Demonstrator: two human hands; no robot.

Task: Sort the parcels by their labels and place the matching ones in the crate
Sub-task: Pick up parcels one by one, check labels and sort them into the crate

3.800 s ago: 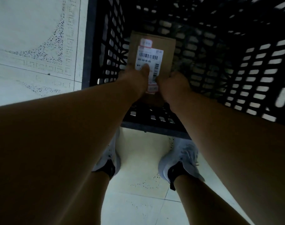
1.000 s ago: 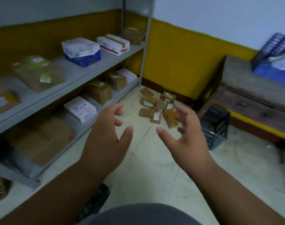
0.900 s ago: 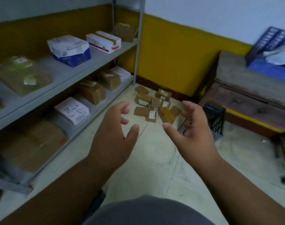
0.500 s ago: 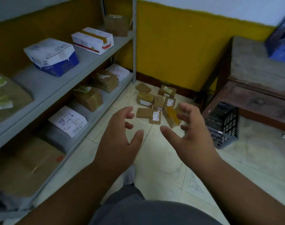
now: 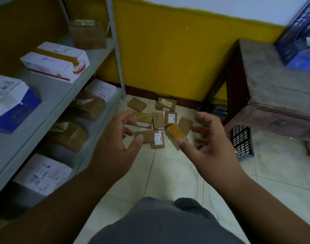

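Several small brown cardboard parcels (image 5: 157, 127) with white labels lie in a loose heap on the tiled floor near the yellow wall. One has a yellow-taped face (image 5: 176, 132). My left hand (image 5: 115, 147) and my right hand (image 5: 208, 143) are held out in the air in front of the heap, palms facing each other, fingers loosely spread, holding nothing. A black slatted crate (image 5: 242, 143) lies on the floor to the right, under the edge of a wooden table.
A grey metal shelf rack (image 5: 50, 95) runs along the left with white and brown boxes on two levels. A worn wooden table (image 5: 274, 81) stands at the right with a blue crate (image 5: 298, 32) on it. My knee in grey cloth (image 5: 164, 222) fills the bottom.
Earlier both hands held a labelled parcel inside a black crate. Since then I have turned and moved toward the floor heap; the parcels appear nearer and both hands are empty.
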